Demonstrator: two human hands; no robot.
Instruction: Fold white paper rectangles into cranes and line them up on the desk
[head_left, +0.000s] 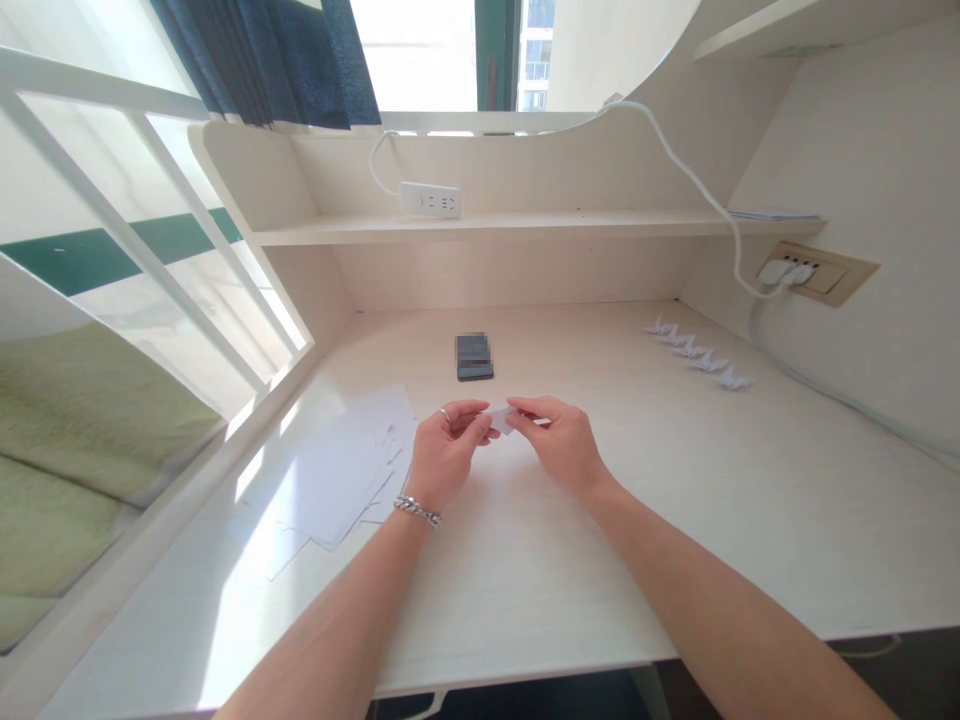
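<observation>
A small folded piece of white paper is held between both hands above the middle of the desk. My left hand pinches its left side between thumb and fingers; a ring and a chain bracelet show on this hand and wrist. On the right side, the thumb and forefinger of my right hand grip the paper's edge. The finer folds are too small to make out. Just beyond my hands lies a dark phone. Loose white paper sheets lie overlapping to the left of my left hand.
Several folded paper cranes stand in a row at the back right of the desk. A power strip sits on the shelf. Its white cable hangs at the right, near a wall socket. White rails border the left side.
</observation>
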